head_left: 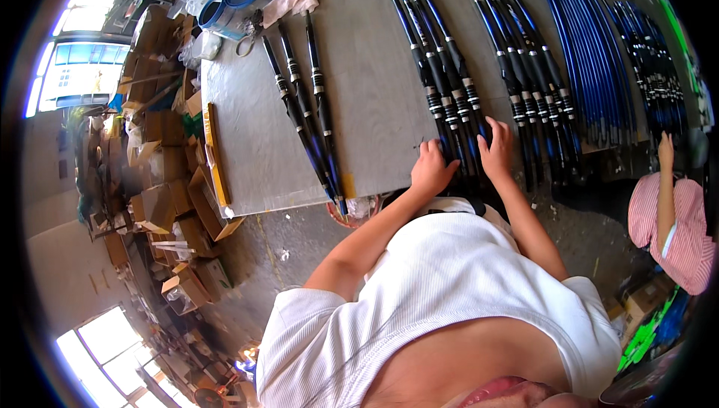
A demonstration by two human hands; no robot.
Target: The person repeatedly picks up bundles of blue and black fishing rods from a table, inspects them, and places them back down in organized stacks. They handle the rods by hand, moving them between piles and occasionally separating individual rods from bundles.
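Several black-and-blue fishing rods (448,71) with silver rings lie side by side on the table in front of me, butts toward my body. At their left edge rests my left hand (433,171), open, with bent fingers and the thumb reaching onto the rods. My right hand (496,150) is open along their right side, fingers loosely stretched and thumb against the nearest rod. Neither hand wraps around a rod. The near ends of the rods are partly hidden between my hands and shirt.
Three more rods (318,93) lie left on the grey table (359,49). To the right are another rod group (524,64), blue rod blanks (592,56) and a further pile (651,64). A co-worker in a striped top (670,221) is at right. Cardboard boxes (157,206) crowd the left.
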